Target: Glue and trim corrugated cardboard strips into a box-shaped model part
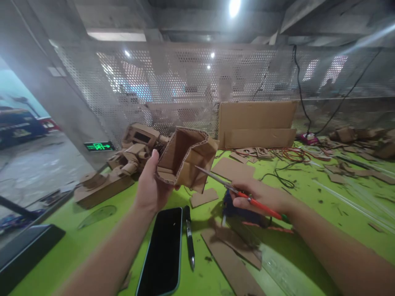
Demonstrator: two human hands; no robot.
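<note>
My left hand (152, 185) is wrapped around the side of a folded cardboard piece (185, 158), holding it up above the table. The piece has open, box-like hollows and raw corrugated edges toward me. My right hand (259, 197) grips what look like scissors (222, 181), with a slim pointed metal end, orange-red handles and a bit of green at the rear. The point is at the right-hand hollow of the cardboard; I cannot tell whether it touches. Beneath my hands lie a black phone (163, 250) and a black pen (189, 238).
A cardboard model (105, 189) stands at left on the green table (123, 234). Cardboard strips (231, 263) and a dark blue object (231, 205) lie near my right hand. Behind are a cardboard panel (257, 119), cables (293, 156) and a perforated metal screen (185, 82).
</note>
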